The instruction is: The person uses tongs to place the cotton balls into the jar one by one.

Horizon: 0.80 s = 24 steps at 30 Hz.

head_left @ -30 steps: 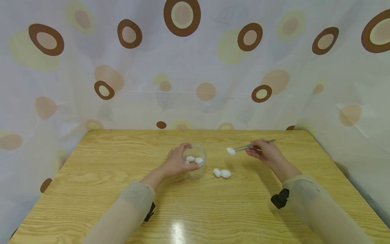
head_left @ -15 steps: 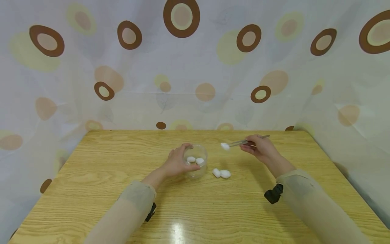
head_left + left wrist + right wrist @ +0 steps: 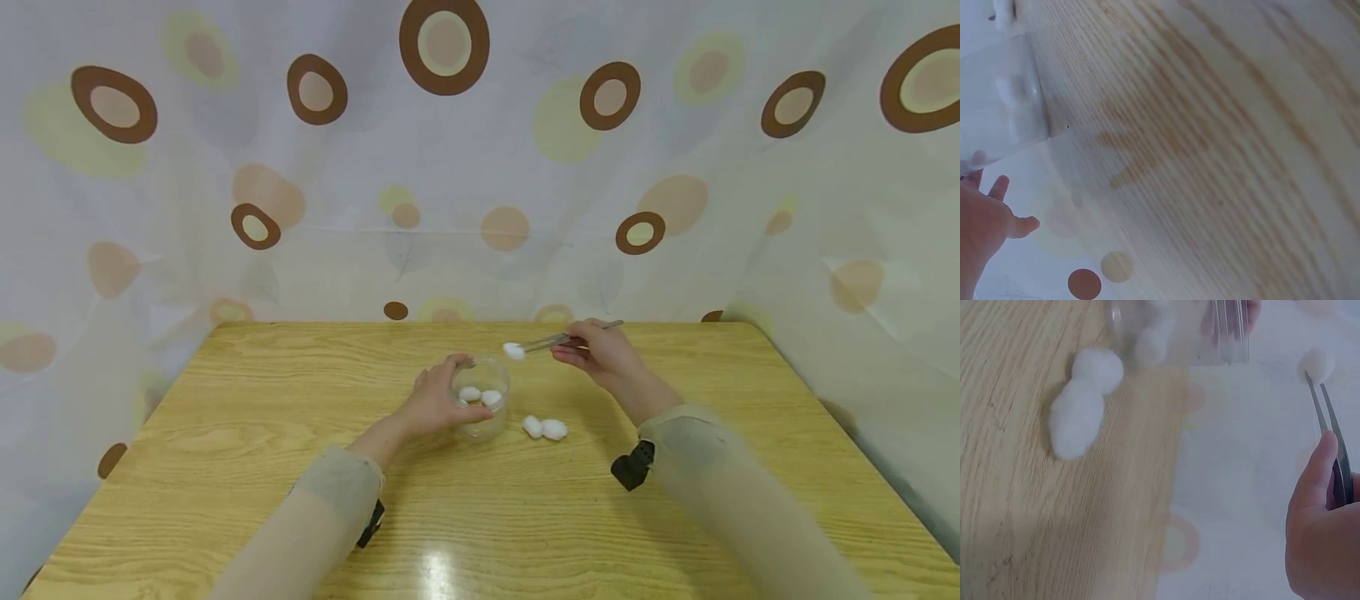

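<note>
My left hand point(image 3: 433, 402) grips a clear round jar point(image 3: 482, 427) by its sides, thumb in front and fingers behind. Two white cotton balls point(image 3: 470, 393) show through the jar's wall. My right hand point(image 3: 606, 357) pinches metal tweezers point(image 3: 551, 341), whose tips hold another cotton ball point(image 3: 513, 351) up above the far right of the jar's rim. In the right wrist view the tweezers point(image 3: 1339, 469) slant up to that cotton ball point(image 3: 1317, 365). Two more cotton balls point(image 3: 553, 429) lie touching on the table, right of the jar; they appear large in the right wrist view.
The wood-grain table point(image 3: 225, 467) stretches under both arms. A white curtain point(image 3: 337, 167) with brown and yellow ovals hangs behind the table and along its sides. Small black cameras point(image 3: 632, 465) are strapped at the wrists.
My right hand has moved left, carrying the tweezers and cotton ball from the right of the jar to near its rim. The left hand and jar stay in place.
</note>
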Motion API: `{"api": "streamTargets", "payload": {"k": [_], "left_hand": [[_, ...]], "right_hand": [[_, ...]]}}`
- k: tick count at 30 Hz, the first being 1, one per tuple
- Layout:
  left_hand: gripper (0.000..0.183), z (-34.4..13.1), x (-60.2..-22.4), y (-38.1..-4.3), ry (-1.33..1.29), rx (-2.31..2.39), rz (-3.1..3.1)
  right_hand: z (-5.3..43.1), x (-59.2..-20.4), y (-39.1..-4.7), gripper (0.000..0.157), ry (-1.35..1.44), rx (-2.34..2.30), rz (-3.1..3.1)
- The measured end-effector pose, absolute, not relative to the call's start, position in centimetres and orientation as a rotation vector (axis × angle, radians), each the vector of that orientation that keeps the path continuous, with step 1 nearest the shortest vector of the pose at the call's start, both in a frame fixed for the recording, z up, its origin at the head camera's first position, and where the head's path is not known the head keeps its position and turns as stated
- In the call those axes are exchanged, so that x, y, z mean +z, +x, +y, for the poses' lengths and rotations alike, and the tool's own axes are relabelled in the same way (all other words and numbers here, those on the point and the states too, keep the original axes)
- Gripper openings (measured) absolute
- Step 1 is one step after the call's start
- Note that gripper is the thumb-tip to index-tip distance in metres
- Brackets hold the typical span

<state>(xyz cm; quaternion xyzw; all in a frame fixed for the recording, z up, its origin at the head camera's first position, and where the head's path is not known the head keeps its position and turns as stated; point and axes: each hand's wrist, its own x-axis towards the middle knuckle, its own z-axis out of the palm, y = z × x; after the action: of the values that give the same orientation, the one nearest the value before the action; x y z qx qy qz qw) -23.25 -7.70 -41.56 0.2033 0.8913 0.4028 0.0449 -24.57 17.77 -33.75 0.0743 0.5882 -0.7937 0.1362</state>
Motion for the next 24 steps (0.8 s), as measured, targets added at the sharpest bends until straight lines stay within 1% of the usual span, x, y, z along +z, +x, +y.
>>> {"api": "streamTargets", "payload": {"k": [6, 12, 15, 19, 24], "left_hand": [[0.083, -7.7, -41.7, -23.2, 0.616, 1.237, 2.726], [0.083, -7.7, -41.7, -23.3, 0.618, 1.240, 2.731], [0.084, -7.7, -41.6, -23.3, 0.607, 1.237, 2.725], [0.085, -7.7, -41.6, -23.3, 0.587, 1.232, 2.715], [0.083, -7.8, -41.7, -23.4, 0.594, 1.231, 2.723]], "right_hand": [[15.6, -34.1, -24.8, 0.007, 0.200, -2.256, 1.766], [14.5, -34.7, -25.0, 0.015, 0.203, -2.249, 1.792], [14.2, -35.0, -25.0, 0.014, 0.202, -2.226, 1.799], [14.0, -35.3, -24.9, 0.008, 0.194, -2.209, 1.807], [13.9, -35.4, -24.9, 0.006, 0.157, -2.184, 1.856]]}}
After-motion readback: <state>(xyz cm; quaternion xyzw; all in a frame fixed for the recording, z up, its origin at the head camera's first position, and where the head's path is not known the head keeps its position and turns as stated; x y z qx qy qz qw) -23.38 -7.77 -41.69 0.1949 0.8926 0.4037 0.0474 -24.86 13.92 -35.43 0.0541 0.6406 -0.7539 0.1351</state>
